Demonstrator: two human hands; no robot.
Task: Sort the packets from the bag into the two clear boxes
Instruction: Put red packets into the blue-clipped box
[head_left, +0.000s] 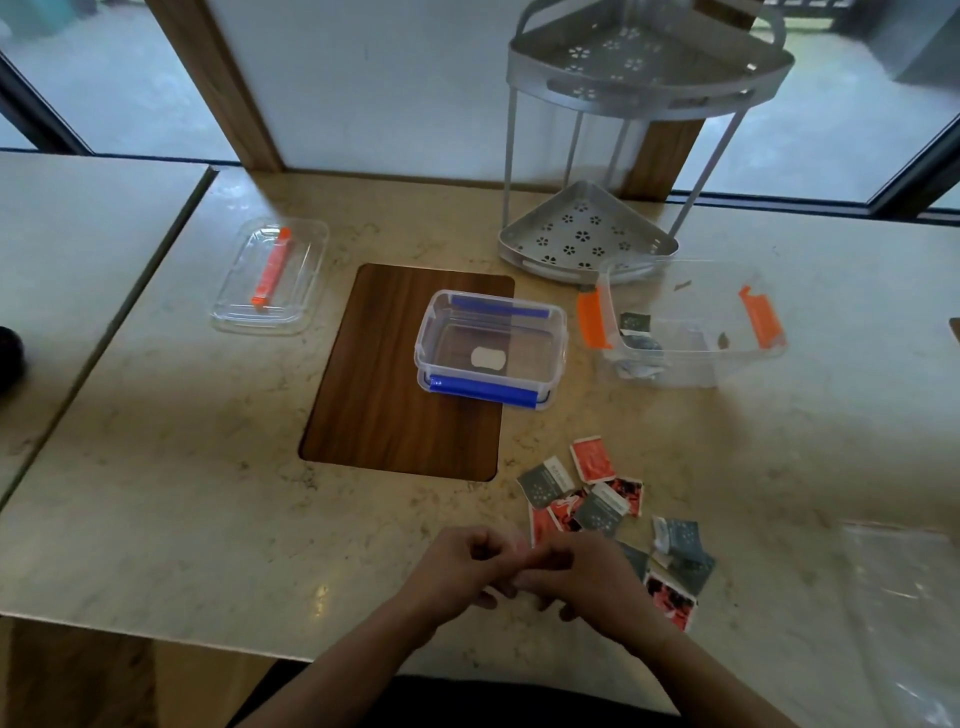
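Both hands (511, 569) meet with curled fingers; their hold I cannot tell.
The packets (597, 499) look light and thin; pinch one edge.

Soft window daylight, faint sheen on countertop (260, 519), blurred, wide-angle-bent edges.

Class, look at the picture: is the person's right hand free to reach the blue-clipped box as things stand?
Probably yes. The blue-clipped box sits open on bare counter ahead, nothing between. But the right hand meets the left hand, perhaps holding something pinkish.
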